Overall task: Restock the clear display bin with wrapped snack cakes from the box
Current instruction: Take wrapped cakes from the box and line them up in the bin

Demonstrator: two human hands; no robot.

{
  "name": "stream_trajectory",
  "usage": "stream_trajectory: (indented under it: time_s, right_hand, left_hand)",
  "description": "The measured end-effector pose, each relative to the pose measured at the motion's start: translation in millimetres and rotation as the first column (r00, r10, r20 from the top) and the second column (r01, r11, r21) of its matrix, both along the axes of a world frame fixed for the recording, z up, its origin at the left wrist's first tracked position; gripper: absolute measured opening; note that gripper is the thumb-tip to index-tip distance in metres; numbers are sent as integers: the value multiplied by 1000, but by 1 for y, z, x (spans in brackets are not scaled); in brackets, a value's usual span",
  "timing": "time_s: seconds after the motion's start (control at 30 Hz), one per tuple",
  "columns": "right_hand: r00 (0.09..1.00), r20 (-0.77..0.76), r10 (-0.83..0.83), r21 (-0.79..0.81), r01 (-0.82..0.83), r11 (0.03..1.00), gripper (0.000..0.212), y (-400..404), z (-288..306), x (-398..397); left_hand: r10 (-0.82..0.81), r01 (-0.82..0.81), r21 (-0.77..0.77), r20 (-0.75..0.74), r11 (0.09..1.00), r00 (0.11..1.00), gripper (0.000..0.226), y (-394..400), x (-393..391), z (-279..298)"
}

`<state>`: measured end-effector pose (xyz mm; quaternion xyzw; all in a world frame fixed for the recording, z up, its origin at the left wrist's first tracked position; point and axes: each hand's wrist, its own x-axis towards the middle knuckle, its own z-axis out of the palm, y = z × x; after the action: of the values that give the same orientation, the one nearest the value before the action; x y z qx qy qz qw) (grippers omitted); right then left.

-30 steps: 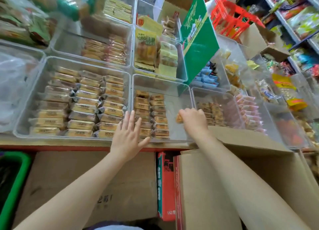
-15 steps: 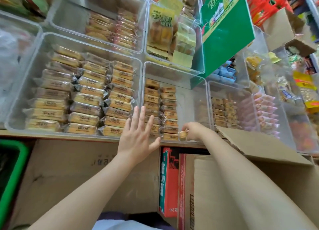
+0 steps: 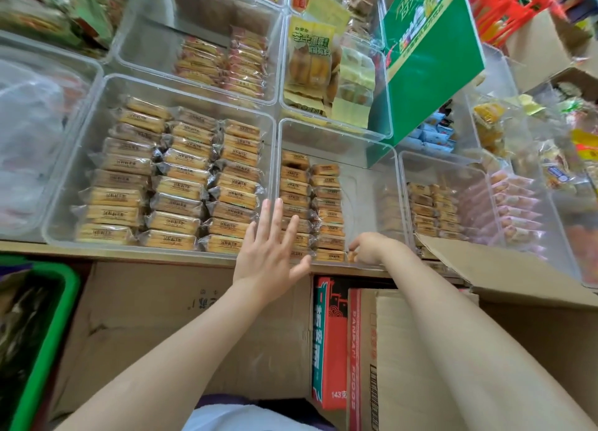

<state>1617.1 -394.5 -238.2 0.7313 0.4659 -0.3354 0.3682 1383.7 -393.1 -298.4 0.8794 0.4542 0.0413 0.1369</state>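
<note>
Clear display bin [image 3: 372, 145]: two columns of wrapped snack cakes [image 3: 310, 210] fill its left half; right half is bare floor, open from above, with the right hand [image 3: 367, 247] occupying its near corner. Left hand [image 3: 270, 246], fingers spread flat, covers the bin's near-left corner. A tilted green carton [image 3: 430, 58] overhangs the far-right corner, and the cardboard box flap [image 3: 504, 268] juts up just beside the right wall.

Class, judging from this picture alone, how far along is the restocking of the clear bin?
Done: two rows of snack cakes fill the left part of the clear bin. In hand: the right hand sets another cake at the front, starting a third row; the left hand is open. Left: the bin's right part is bare.
</note>
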Motion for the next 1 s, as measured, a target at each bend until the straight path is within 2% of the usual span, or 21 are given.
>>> stream_trajectory:
  time_s: [0.07,0.13,0.2,0.23,0.3,0.4,0.47,0.53,0.6,0.63,0.7,0.77,0.8,0.9,1.0]
  right_hand:
    - [999,-33,-31,112,34,993,34,-4,15,-4]
    - [984,-154,-88,309,133,942,31,-15,37,-7]
    - [941,-321,-104,524,268,808,25,-40,67,-9]
    - [922,-379,-77,631,319,708,23,-55,85,-9]
    - [911,-413,9,804,360,473,20,-95,115,-1]
    - [918,-396,37,902,381,203,18,-158,142,22]
    - [938,-345,-12,935,345,81,17,-201,148,40]
    - [945,-316,-81,947,319,30,17,-240,148,61]
    - [901,-395,-182,902,418,108,17,-275,142,88]
    - [869,-433,-240,853,481,201,18,-290,135,103]
    - [857,-410,-314,710,515,479,21,-317,115,131]
    - [917,-280,-284,532,395,749,24,-338,92,152]
    - [941,-224,-254,436,330,837,26,-346,81,159]
    - [974,-137,-179,130,197,972,33,-361,53,169]
    - [995,-83,-56,-102,47,994,49,-368,30,171]
  left_hand:
    - [-5,4,-22,-34,1000,999,88,0,-2,4]
    - [-5,-1,-66,-86,998,996,90,1,-3,10]
    - [44,-57,-126,-102,990,994,92,1,-3,21]
    - [75,-87,-150,-83,985,994,92,-3,-2,28]
    - [87,-79,-165,43,983,995,90,-25,8,49]
    - [-51,127,-198,349,972,936,76,-87,44,95]
    - [-176,311,-174,533,934,827,62,-137,71,124]
    - [-321,474,-81,636,877,702,47,-185,99,143]
    - [-397,553,-38,655,833,643,38,-221,125,156]
    - [-409,556,-42,633,830,658,36,-235,136,160]
    - [-397,503,-86,505,860,766,39,-255,157,163]
    - [-393,429,-57,305,902,867,39,-267,172,157]
    - [-393,410,-20,240,912,888,37,-270,177,153]
    - [-378,372,67,180,926,908,28,-273,185,146]
    - [-354,342,105,139,934,925,23,-273,188,148]
